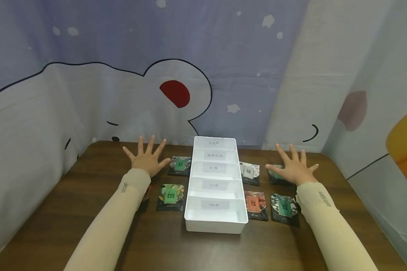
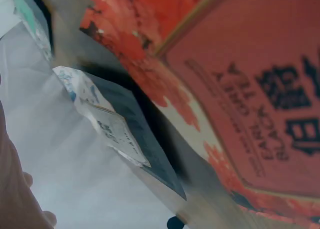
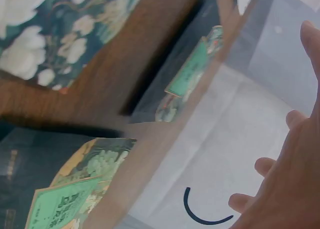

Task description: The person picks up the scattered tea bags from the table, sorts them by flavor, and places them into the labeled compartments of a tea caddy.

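Observation:
My left hand (image 1: 146,161) is spread, fingers apart, over the far left of the table and holds nothing. Beside its thumb lies a dark tea packet with a green label (image 1: 180,165). A red Earl Grey tea packet (image 2: 240,104), mostly hidden by my forearm in the head view, fills much of the left wrist view, with a white-labelled packet (image 2: 117,129) beyond it. On the far right my right hand (image 1: 295,168) is likewise spread and holds nothing, partly covering a green-labelled tea packet (image 1: 279,175). Closer to me, by that wrist, is a white-flowered packet (image 1: 285,209).
A long white tray (image 1: 213,227) with several labelled compartments stands between my hands. Left of it is a yellow-green tea packet (image 1: 170,197); to its right lie a white packet (image 1: 249,173) and a red one (image 1: 256,205). A printed curtain (image 1: 244,75) hangs behind the table (image 1: 156,244).

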Tool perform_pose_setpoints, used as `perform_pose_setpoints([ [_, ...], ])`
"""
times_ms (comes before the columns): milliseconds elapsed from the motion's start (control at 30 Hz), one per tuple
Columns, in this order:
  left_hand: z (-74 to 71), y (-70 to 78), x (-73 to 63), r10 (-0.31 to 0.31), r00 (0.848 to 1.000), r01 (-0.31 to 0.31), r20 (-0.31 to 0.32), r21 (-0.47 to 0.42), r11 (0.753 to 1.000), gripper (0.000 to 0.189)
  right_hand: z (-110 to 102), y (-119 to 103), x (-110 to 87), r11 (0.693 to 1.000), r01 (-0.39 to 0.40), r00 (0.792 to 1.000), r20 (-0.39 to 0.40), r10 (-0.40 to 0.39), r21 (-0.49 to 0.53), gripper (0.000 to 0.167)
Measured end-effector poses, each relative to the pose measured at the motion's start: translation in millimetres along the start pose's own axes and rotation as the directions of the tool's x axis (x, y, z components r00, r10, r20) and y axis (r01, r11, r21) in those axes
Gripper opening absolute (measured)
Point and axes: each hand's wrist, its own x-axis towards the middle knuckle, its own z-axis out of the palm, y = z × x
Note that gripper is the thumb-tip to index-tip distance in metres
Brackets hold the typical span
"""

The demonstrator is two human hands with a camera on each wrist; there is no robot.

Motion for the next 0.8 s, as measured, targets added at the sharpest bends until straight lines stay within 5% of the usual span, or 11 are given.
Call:
perform_pose_setpoints([
  [267,-13.5,2.2,-7.6,0.005,1.0,-0.003,0.027,-0.048,0.999,0.08,-1.0,-4.0,-6.5,0.998,0.015,0.999,-0.029,-0.014,0.059,0.101],
  [467,-27.0,11.9,-17.9,0.026,0.999,-0.029,-0.028,-0.12,0.992,0.079,2.2,-13.8,-11.7,0.991,0.056,0.996,-0.082,-0.046,0.121,0.095],
  [800,-40.6,43.3,-47.3,0.199,0.964,-0.22,-0.176,-0.111,0.969,0.081,13.4,-25.7,-3.9,0.93,0.094,0.984,-0.174,-0.033,0.355,0.069],
])
